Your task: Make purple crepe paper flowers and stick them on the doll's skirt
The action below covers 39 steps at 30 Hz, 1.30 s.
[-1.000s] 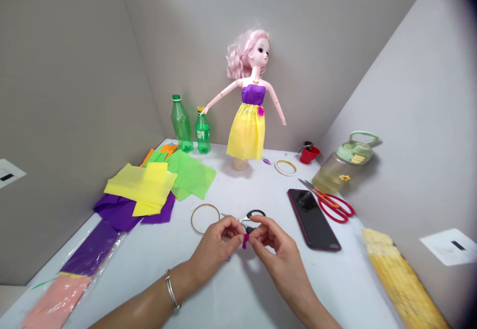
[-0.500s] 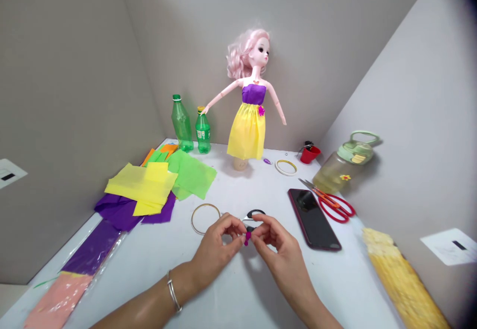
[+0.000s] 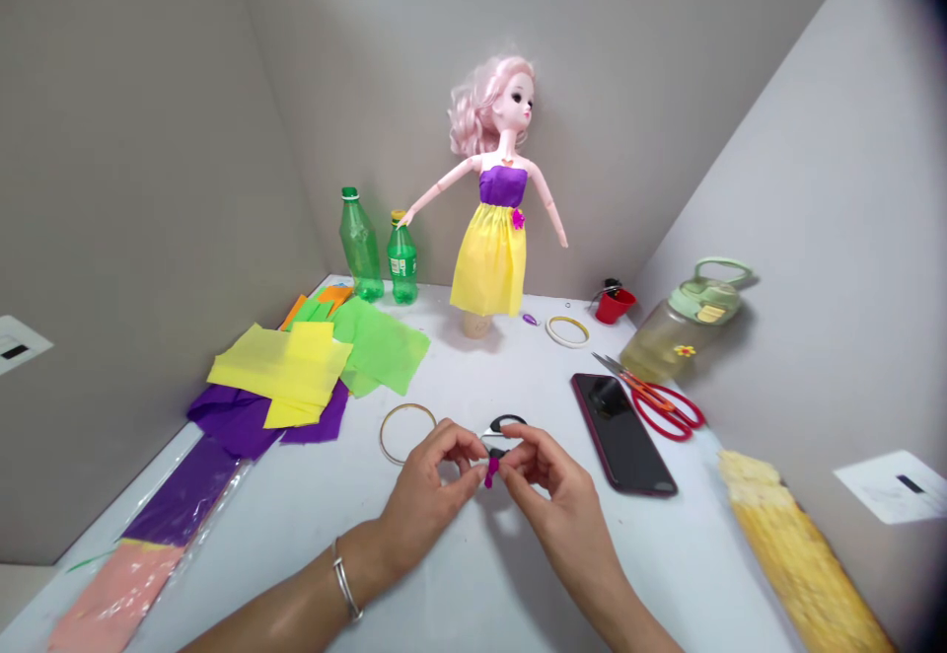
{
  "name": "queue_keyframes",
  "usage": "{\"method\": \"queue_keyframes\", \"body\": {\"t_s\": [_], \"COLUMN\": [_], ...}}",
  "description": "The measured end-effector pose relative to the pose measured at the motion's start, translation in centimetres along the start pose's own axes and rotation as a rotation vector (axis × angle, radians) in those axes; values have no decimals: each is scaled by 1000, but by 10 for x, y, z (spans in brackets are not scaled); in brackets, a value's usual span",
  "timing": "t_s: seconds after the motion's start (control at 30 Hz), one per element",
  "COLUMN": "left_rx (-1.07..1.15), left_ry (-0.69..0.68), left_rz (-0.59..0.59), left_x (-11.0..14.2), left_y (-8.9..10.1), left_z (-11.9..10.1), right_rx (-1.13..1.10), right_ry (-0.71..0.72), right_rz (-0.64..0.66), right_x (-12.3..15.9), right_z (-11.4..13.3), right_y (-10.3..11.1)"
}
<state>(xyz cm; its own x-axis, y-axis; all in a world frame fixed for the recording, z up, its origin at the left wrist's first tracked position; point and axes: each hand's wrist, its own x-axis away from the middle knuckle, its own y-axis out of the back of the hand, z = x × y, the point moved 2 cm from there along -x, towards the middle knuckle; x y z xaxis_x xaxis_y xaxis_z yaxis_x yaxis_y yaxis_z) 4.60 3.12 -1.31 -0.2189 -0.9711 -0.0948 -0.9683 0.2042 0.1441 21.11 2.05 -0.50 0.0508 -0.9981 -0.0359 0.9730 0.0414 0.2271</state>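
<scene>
The left hand (image 3: 425, 495) and right hand (image 3: 551, 500) are both drawn into narrow pinches, fingertips meeting over a small magenta crepe-paper scrap (image 3: 491, 472) and holding it between them above the table (image 3: 473, 574). What is in hand is close finger work on this scrap; the fingers hide how it is folded or twisted. Its long axis runs roughly upright in the head view, tilted slightly, with the gathered top in the fingers and the loose tail hanging towards the person.

Just behind the hands, small black-handled scissors (image 3: 507, 424) lie with their blades pointing left, partly hidden. A thin wooden hoop (image 3: 405, 433) lies to their left, and a dark smartphone (image 3: 621, 433) to their right, beside red-handled scissors (image 3: 666, 410). A silver bangle (image 3: 344, 589) circles the left wrist.

Further back stands a pink-haired doll (image 3: 489, 239) in a purple and yellow paper dress, with a magenta flower (image 3: 518, 219) at its waist. Two green plastic bottles (image 3: 361, 244) (image 3: 401, 260) stand to its right, and a small ring (image 3: 567, 330) and a red cup (image 3: 614, 306) lie to its left. Yellow crepe paper (image 3: 281, 367), green crepe paper (image 3: 377, 345) and purple crepe paper (image 3: 266, 426) lie in overlapping sheets at the far side of the table.
</scene>
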Motion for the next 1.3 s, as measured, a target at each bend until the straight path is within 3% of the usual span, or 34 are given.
{"method": "queue_keyframes", "body": {"t_s": [0.57,1.3], "left_rx": [27,42], "left_ry": [82,60], "left_rz": [23,23], "left_x": [0,1], "left_y": [-1,-2], "left_z": [-4,-2], "right_rx": [0,10], "right_ry": [-10,5], "right_rz": [23,-1], "right_x": [2,1], "right_z": [0,2], "right_y": [-2,-2]}}
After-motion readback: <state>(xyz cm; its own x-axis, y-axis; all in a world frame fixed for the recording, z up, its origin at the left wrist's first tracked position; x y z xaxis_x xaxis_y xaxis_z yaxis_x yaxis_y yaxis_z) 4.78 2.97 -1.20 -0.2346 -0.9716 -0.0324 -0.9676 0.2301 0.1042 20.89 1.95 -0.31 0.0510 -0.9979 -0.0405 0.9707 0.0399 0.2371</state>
